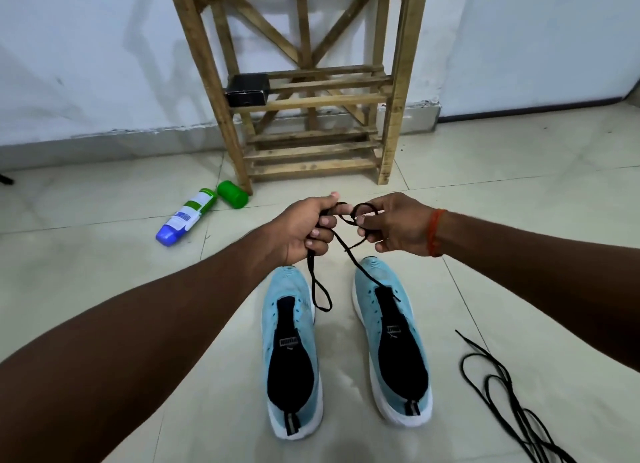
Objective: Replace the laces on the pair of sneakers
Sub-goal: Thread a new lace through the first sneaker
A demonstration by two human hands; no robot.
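Two light blue sneakers with black tongues stand side by side on the tiled floor, the left sneaker (292, 351) and the right sneaker (393, 341), toes pointing away from me. No lace runs through their eyelets. Above their toes, my left hand (304, 228) grips a black lace (341, 246), and my right hand (391, 225) pinches a loop of the same lace. One strand hangs in a loop over the left sneaker; another runs down to the right sneaker's tongue. A second black lace (498, 393) lies loose on the floor at the right.
A wooden rack (304, 99) stands against the white wall ahead, with a black box (247, 89) on a shelf. A white, green and blue bottle (185, 216) and a green cap (232, 194) lie on the floor at the left.
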